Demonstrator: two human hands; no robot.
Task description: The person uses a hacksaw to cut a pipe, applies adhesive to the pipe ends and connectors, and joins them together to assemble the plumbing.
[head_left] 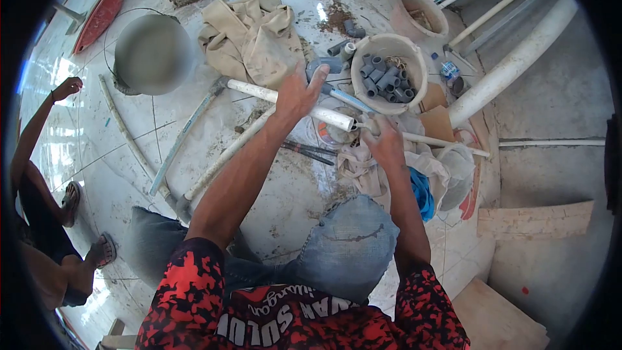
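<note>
1. Dusty white floor tiles (123, 155) all around us in the head view. We're crouched down with one denim knee (350, 240) up front.
2. The only writing we can find is white lettering on our red and black shirt (272, 314). It looks like "SULU", and the rest is folded up or cut off. We can't read any brand on the pipes.
3. Our left hand (295, 94) is wrapped over the white pipe (253, 89), gripping it from above.
4. That pipe sits just above the floor in front of us. Its long axis runs from upper left down to lower right, and the right end points at our other hand.
5. Our right hand (385, 142) is closed around a thin pipe (447, 146) right where it meets the fatter one. The thin pipe carries on to the right.
6. A tub of grey fittings (389, 74) sits just beyond, with crumpled cloth (253, 35) to its left. Cutters (308, 150) lie under the pipe.
7. Another person's arm (39, 123) shows at far left.
</note>
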